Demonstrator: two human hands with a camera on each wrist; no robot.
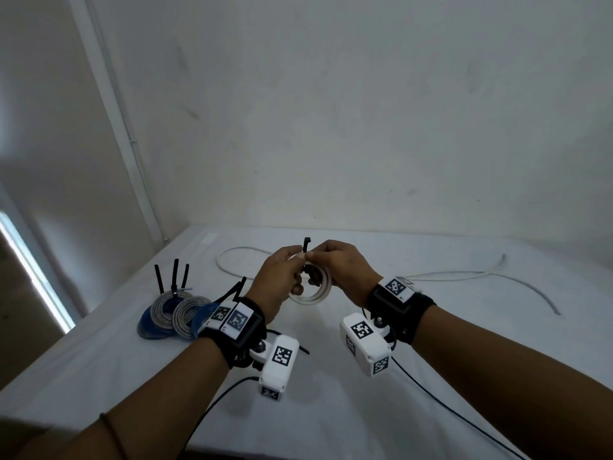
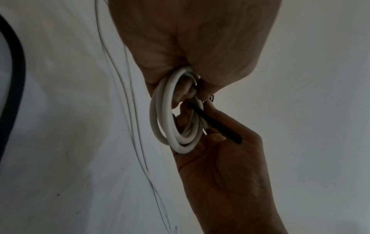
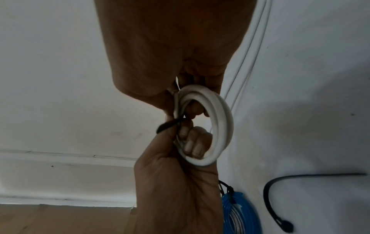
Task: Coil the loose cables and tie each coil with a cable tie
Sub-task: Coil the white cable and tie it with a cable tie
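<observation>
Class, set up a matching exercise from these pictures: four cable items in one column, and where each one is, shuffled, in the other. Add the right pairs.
Things:
1. white coil
2. black tie
3. blue and grey coils
4. loose white cable

Places:
A. spread over the table's right side
B. sticking up between the thumbs
C. held in both hands
D. on the table, left, already tied

Pairs: 1-C, 2-B, 3-D, 4-A

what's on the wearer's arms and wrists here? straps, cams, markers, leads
Both forearms are bare, no sleeves. Each wrist has a black strap topped with white plates printed with black square fiducial markers. A white boxy camera housing hangs under the right wrist, a matching one under the left, each marked with the same codes. A thin black lead trails from each housing. A thin dark band circles the left forearm.
</observation>
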